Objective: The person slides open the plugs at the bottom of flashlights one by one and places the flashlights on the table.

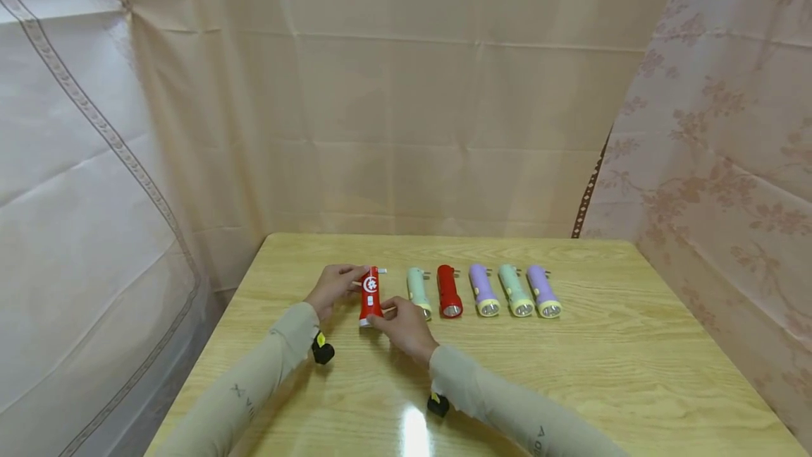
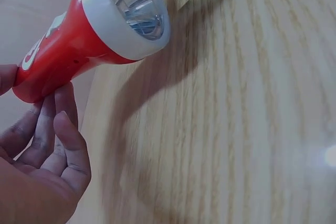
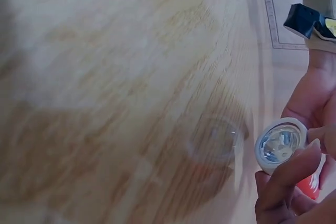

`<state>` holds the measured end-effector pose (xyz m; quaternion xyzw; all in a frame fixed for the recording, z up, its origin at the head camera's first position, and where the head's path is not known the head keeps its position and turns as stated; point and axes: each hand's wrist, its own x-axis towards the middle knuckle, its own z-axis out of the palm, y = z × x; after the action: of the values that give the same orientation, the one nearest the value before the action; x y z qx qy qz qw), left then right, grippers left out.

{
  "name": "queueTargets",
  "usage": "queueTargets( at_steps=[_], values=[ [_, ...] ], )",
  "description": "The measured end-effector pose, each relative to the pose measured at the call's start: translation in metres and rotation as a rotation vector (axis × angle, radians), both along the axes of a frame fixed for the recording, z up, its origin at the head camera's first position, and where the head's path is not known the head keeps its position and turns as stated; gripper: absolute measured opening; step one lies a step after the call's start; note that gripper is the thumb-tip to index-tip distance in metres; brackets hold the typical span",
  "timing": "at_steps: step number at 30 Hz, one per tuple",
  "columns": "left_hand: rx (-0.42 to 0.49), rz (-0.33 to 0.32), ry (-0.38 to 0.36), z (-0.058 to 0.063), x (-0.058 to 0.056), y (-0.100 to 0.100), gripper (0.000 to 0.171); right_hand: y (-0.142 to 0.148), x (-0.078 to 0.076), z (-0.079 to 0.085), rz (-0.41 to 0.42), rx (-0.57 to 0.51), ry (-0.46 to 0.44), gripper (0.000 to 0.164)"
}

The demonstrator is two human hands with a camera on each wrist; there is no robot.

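A red flashlight (image 1: pixel 371 305) with a white emblem, a white switch and a white lens rim is held between both hands, above the table. At its tail end, my left hand (image 1: pixel 331 289) grips it between thumb and fingers, beside a small plug (image 1: pixel 382 271) sticking out to the right. My right hand (image 1: pixel 407 328) pinches the head end near the rim. The left wrist view shows the flashlight (image 2: pixel 79 40) tilted, its reflector (image 2: pixel 137 6) facing outward. In the right wrist view the round lens (image 3: pixel 282 144) sits between the fingertips.
Right of the hands lies a row of flashlights: a green one (image 1: pixel 416 286), a red one (image 1: pixel 447 291), a purple one (image 1: pixel 482 288), another green one (image 1: pixel 514 288) and another purple one (image 1: pixel 541 288). They rest on a wooden table (image 1: pixel 571 386). Curtains (image 1: pixel 412 125) hang around it.
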<state>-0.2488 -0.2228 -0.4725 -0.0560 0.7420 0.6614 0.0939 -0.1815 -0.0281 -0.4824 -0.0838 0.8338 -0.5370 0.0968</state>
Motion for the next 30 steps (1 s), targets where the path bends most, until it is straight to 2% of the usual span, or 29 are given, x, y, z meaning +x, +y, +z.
queueTargets(
  at_steps=[6,13,21,30],
  values=[
    [0.002,-0.018,-0.019,-0.003,-0.006,0.002,0.043,0.001,-0.002,0.001,0.000,0.097,0.122,0.041],
    [0.006,-0.037,-0.030,-0.007,-0.011,0.004,0.041,0.002,-0.002,0.003,0.005,0.157,0.186,0.049],
    [-0.023,-0.027,-0.048,-0.011,-0.015,0.006,0.044,0.005,-0.002,0.004,0.027,0.199,0.243,0.041],
    [-0.023,0.002,-0.074,-0.012,-0.018,0.010,0.042,0.005,-0.006,0.006,0.090,0.280,0.320,0.037]
  ],
)
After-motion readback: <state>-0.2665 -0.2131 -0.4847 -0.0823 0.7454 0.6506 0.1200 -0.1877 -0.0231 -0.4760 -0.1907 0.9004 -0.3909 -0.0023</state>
